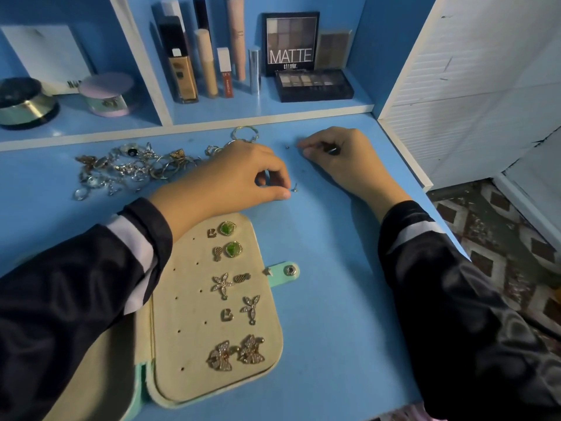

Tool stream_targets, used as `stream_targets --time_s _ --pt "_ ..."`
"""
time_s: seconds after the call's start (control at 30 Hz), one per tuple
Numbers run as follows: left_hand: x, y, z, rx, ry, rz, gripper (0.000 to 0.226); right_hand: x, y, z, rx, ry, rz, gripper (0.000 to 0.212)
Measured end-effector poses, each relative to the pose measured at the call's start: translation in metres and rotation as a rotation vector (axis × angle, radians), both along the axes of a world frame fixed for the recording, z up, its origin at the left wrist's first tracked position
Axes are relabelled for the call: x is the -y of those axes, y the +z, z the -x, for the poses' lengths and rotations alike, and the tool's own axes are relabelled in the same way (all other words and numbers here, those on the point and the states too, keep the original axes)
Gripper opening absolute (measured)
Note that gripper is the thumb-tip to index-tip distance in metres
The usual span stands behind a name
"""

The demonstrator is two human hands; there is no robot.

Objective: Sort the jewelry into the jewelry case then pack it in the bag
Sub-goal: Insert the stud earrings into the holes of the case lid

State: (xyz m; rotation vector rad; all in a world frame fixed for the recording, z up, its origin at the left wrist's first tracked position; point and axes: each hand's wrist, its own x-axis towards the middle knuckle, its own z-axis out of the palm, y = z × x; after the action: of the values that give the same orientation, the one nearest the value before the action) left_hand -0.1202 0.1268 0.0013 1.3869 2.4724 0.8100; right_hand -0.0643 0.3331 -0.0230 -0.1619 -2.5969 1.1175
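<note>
Wrists on desk [334,268]: left grip [230,174] curled empty beside stud [294,187], right grip [337,156] pinches metal piece [333,151].

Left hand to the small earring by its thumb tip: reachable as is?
Likely yes. The small earring lies on the blue tabletop just off the left hand thumb tip, with nothing between them. The right hand, pinching a small metal piece, sits farther back, clear of it.

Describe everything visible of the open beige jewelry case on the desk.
The beige felt-like jewelry case lies open on the blue desk, with rounded corners, mint-green edging and a mint tab with a metal snap on its right. Rows of small holes pierce its panel; gold-toned earrings, including two green-stone studs, are pinned there. The dark left sleeve covers its left part.
</note>
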Motion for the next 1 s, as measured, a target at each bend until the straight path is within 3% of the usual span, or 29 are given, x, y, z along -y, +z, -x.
stream_targets --time_s 0.57,1.0 --pt "0.006 -0.002 0.006 0.043 0.053 0.001 0.006 0.011 0.005 0.034 -0.006 0.106 -0.161 0.014" --pt "0.014 -0.003 0.014 0.107 0.264 -0.122 0.012 -0.001 0.010 0.027 0.098 0.167 -0.074 0.019"
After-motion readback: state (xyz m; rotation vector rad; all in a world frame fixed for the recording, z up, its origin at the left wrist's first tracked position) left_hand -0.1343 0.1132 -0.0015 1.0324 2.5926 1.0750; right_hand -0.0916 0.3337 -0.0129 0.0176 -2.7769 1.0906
